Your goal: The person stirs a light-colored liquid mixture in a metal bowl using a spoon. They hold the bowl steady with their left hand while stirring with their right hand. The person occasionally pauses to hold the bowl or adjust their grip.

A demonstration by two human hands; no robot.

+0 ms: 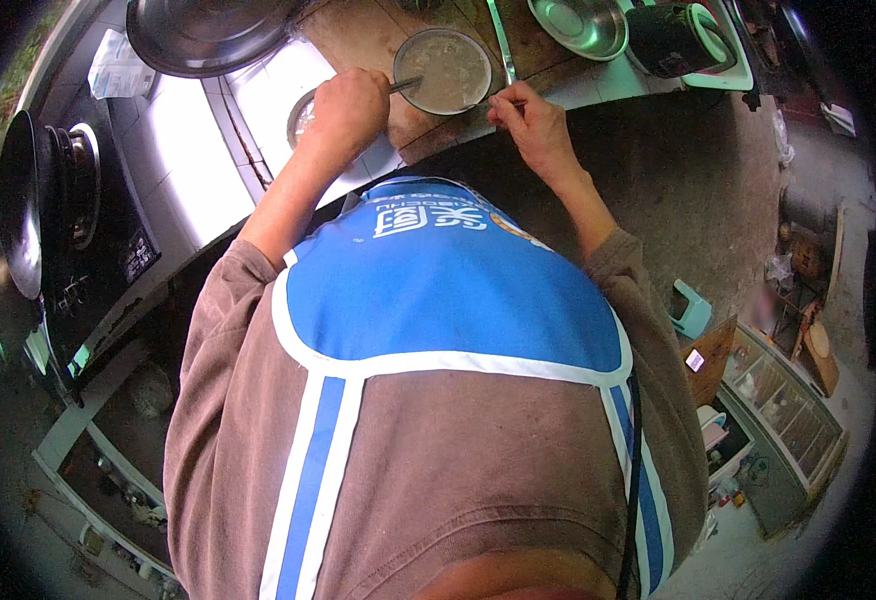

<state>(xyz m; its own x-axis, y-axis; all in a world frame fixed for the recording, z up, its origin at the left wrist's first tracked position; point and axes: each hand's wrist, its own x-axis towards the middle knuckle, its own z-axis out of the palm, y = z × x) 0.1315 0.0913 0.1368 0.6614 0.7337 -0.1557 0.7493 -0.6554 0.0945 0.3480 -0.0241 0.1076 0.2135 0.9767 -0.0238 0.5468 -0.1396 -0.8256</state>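
Observation:
A round bowl (443, 72) filled with a greyish, wet-looking mixture sits on a brown board (350, 38) at the counter's near edge. To its left, my left hand (351, 112) is closed round a dark, narrow utensil (407, 84) whose end reaches over the bowl's rim; its kind is unclear. Partly hidden behind that hand is a second bowl (299, 118) with something pale in it. On the right of the first bowl, the fingers of my right hand (530, 120) pinch a thin dark thing (475, 105) by the rim, too small to name.
A long, flat utensil (503, 42) lies right of the bowl. Farther right stand a metal basin (583, 25) and a black pot (670, 42). A large dark pan (208, 35) occupies the back left. A wok (20, 205) and stove (108, 215) are at far left.

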